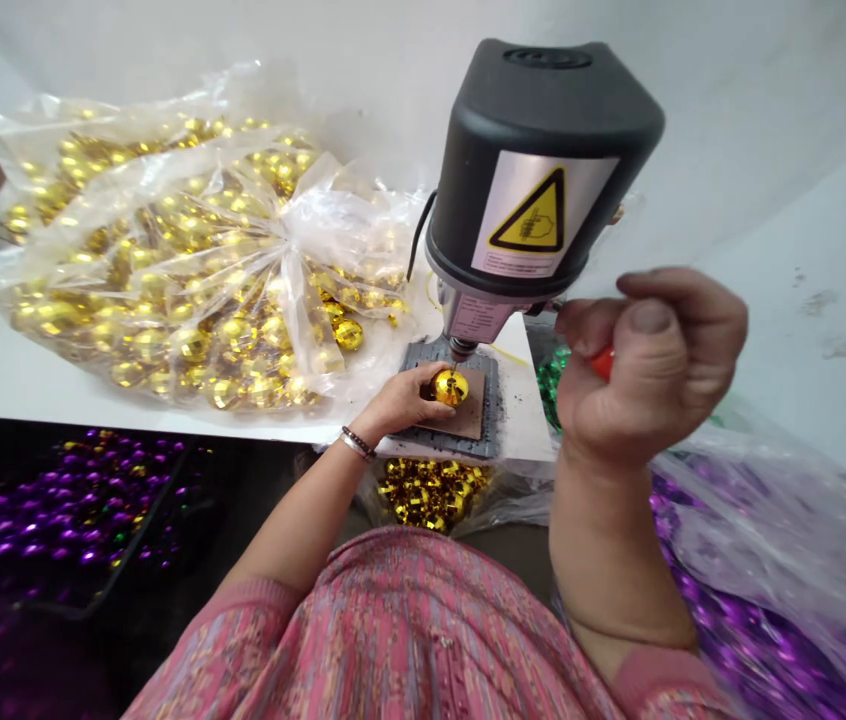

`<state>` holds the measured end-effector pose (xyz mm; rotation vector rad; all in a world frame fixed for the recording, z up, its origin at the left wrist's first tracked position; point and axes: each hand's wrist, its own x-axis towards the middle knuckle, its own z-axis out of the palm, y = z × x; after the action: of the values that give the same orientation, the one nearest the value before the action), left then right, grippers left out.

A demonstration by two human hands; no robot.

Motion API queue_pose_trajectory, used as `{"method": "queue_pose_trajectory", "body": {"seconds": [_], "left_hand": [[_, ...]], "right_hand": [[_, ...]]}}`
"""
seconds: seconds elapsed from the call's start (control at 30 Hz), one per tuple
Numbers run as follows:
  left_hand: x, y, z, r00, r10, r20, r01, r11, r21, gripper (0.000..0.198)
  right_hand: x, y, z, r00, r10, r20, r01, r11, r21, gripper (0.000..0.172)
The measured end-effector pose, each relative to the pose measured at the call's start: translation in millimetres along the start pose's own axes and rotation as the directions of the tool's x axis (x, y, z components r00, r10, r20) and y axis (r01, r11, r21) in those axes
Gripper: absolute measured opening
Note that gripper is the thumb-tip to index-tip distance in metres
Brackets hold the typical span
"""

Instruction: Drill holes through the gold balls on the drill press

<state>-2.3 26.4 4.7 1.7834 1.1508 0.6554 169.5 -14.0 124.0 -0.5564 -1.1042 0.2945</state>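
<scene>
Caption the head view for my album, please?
Left hand holds a gold faceted ball under a drill press; right hand grips a red knob.

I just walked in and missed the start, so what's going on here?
A person's left hand holds a gold ball over a brown board, below the bit of a bench drill. The right hand is closed around a red knob beside the drill. I can't tell whether the bit touches the ball. A clear bag of more gold balls lies on the white table, to the left.
</scene>
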Motion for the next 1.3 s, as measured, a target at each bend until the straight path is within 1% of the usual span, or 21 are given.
{"method": "queue_pose_trajectory", "body": {"seconds": [0.1, 0.2, 0.37, 0.4, 0.43, 0.47, 0.5, 0.53, 0.6, 0.63, 0.7, 0.77, 0.83, 0.97, 1.03, 1.1, 1.13, 1.2, 1.23, 1.27, 1.3], "left_hand": [[-8, 0, 0.7, 0.999, 0.039, -0.006, -0.039, 0.999, -0.008, 0.066], [-19, -2, -1.4, 0.997, 0.073, 0.009, -0.073, 0.997, -0.016, 0.067], [-40, 1, -18.3, 0.972, 0.160, 0.172, -0.172, 0.984, 0.055, 0.073], [-41, 3, -23.6, 0.970, 0.168, 0.178, -0.182, 0.981, 0.068, 0.072], [-40, 4, -29.5, 0.977, 0.159, 0.144, -0.173, 0.981, 0.091, 0.066], [-37, 5, -35.9, 0.989, 0.135, 0.066, -0.143, 0.981, 0.130, 0.057], [-32, 5, -42.9, 0.994, 0.103, -0.046, -0.093, 0.978, 0.186, 0.047], [-25, 5, -50.4, 0.981, 0.068, -0.180, -0.021, 0.968, 0.251, 0.039], [-8, 1, -66.4, 0.912, 0.028, -0.409, 0.153, 0.903, 0.401, 0.038], [1, -2, -74.1, 0.880, 0.001, -0.476, 0.247, 0.854, 0.458, 0.042], [16, -8, -87.2, 0.838, -0.105, -0.535, 0.427, 0.737, 0.524, 0.045], [25, -12, -95.0, 0.815, -0.219, -0.537, 0.538, 0.631, 0.559, 0.042], [29, -15, -96.6, 0.826, -0.277, -0.491, 0.553, 0.571, 0.607, 0.041], [29, -14, -88.9, 0.910, -0.254, -0.328, 0.415, 0.564, 0.714, 0.042], [26, -9, -85.5, 0.932, -0.227, -0.283, 0.363, 0.587, 0.724, 0.043], [20, -2, -83.6, 0.938, -0.174, -0.300, 0.336, 0.672, 0.661, 0.047], [16, 2, -82.5, 0.939, -0.142, -0.312, 0.308, 0.750, 0.586, 0.051], [5, 11, -78.1, 0.956, -0.110, -0.271, 0.196, 0.929, 0.315, 0.057], [-1, 15, -74.2, 0.973, -0.113, -0.200, 0.139, 0.983, 0.121, 0.057], [-7, 19, -69.2, 0.988, -0.124, -0.096, 0.116, 0.990, -0.082, 0.056], [-11, 21, -63.1, 0.990, -0.144, 0.000, 0.140, 0.958, -0.251, 0.055]], "right_hand": [[17, -6, 10, 0.999, 0.040, -0.030, -0.040, 0.999, 0.018, 0.013], [22, -6, 13, 0.998, 0.043, -0.035, -0.042, 0.999, 0.030, 0.016], [18, -4, 12, 0.999, 0.022, -0.035, -0.020, 0.998, 0.054, 0.015], [17, -4, 11, 0.999, 0.016, -0.032, -0.014, 0.998, 0.056, 0.015], [17, -4, 11, 1.000, 0.013, -0.024, -0.011, 0.999, 0.052, 0.016], [17, -4, 11, 1.000, 0.007, -0.023, -0.006, 0.999, 0.049, 0.016], [17, -4, 11, 1.000, 0.001, -0.022, 0.000, 0.999, 0.049, 0.016], [17, -3, 11, 1.000, -0.004, -0.026, 0.006, 0.999, 0.052, 0.016], [17, -3, 10, 0.999, -0.007, -0.032, 0.009, 0.998, 0.063, 0.015], [17, -3, 9, 0.999, -0.005, -0.033, 0.008, 0.998, 0.065, 0.015], [16, -2, 7, 1.000, 0.006, -0.030, -0.005, 0.999, 0.052, 0.016], [16, -2, 6, 1.000, 0.010, -0.020, -0.009, 0.999, 0.033, 0.017], [15, -2, 5, 1.000, 0.008, -0.005, -0.007, 1.000, 0.021, 0.018], [13, -2, 6, 1.000, -0.001, 0.000, 0.001, 1.000, 0.008, 0.019], [13, 0, 5, 1.000, -0.012, -0.005, 0.012, 1.000, 0.000, 0.019], [13, 0, 4, 1.000, -0.025, 0.010, 0.025, 1.000, -0.007, 0.019], [13, 0, 4, 0.999, -0.027, 0.021, 0.027, 1.000, -0.009, 0.019], [13, -1, 3, 0.999, -0.020, 0.039, 0.021, 1.000, -0.014, 0.020], [14, -2, 4, 0.999, -0.015, 0.040, 0.015, 1.000, -0.016, 0.021], [15, -3, 4, 0.999, -0.008, 0.035, 0.009, 1.000, -0.020, 0.022], [17, -4, 5, 0.999, -0.001, 0.033, 0.002, 1.000, -0.025, 0.023]]}}
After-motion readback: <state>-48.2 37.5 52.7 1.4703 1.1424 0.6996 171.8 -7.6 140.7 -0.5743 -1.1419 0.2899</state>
